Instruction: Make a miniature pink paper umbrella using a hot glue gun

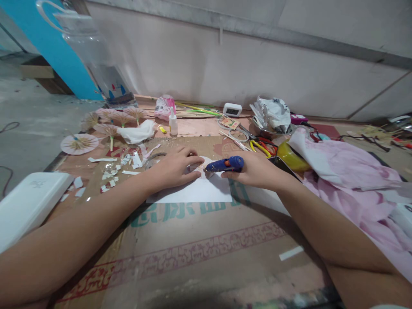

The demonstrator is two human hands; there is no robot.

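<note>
In the head view my right hand (252,171) is closed around a blue hot glue gun (225,164). Its nozzle points left, at a small pale round piece (202,168) lying on white paper (196,193). My left hand (175,169) rests on the other side, thumb and fingers apart, fingertips at the edge of that piece. The fingers partly cover the round piece, so its details are hard to make out. Under the paper is a printed cardboard sheet (199,253). Behind my left wrist sits a clear round item (154,159), partly hidden.
Small pink paper parasols (80,144), white scraps (137,159) and a dropper bottle (173,122) lie back left. A white box (32,206) stands at left, a plastic jug (96,56) behind. Pliers (260,148), a digital clock (232,110) and pink cloth (350,171) are right.
</note>
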